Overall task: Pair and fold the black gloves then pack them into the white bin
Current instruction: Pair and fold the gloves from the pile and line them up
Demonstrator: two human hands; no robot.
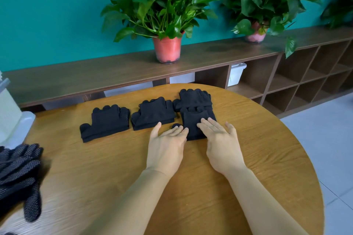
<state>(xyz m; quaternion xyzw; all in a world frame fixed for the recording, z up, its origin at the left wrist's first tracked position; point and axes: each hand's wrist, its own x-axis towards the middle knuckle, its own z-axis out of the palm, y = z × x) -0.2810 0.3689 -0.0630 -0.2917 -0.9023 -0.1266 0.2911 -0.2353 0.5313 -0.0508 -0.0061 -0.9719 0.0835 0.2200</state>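
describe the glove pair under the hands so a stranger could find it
On the round table, folded black glove pairs lie near the far edge. The glove pair is at the right end, just in front of another pair. It alone has the left hand and right hand touching it.

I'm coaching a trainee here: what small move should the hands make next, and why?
Probably reach the left hand toward the loose gloves at the left of the table: it lies flat beside, the right hand flat on, a folded pair that looks finished.
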